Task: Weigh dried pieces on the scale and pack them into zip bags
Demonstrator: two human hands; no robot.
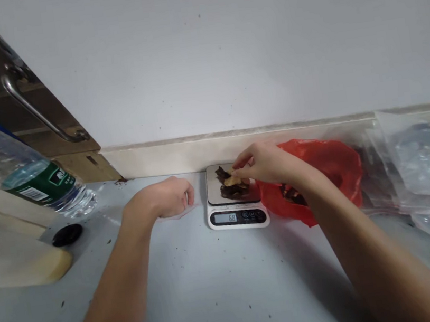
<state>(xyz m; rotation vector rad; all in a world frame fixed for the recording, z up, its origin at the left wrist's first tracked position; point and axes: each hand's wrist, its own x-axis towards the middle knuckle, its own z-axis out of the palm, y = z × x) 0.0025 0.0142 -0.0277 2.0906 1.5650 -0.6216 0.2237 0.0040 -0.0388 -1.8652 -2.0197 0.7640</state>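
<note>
brown dried pieces [233, 191] sit piled on digital kitchen scale [213, 189] beside red plastic bag [338, 165], likely light, stiff, brittle, best taken by edges; right hand [261, 162] pinches a tan piece [231, 181], left hand [172, 195] curled at clear plastic film [180, 215], can't tell if gripping.

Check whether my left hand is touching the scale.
Apart. The head view shows it plainly: a strip of table is visible between the left hand and the left edge of the scale.
</note>
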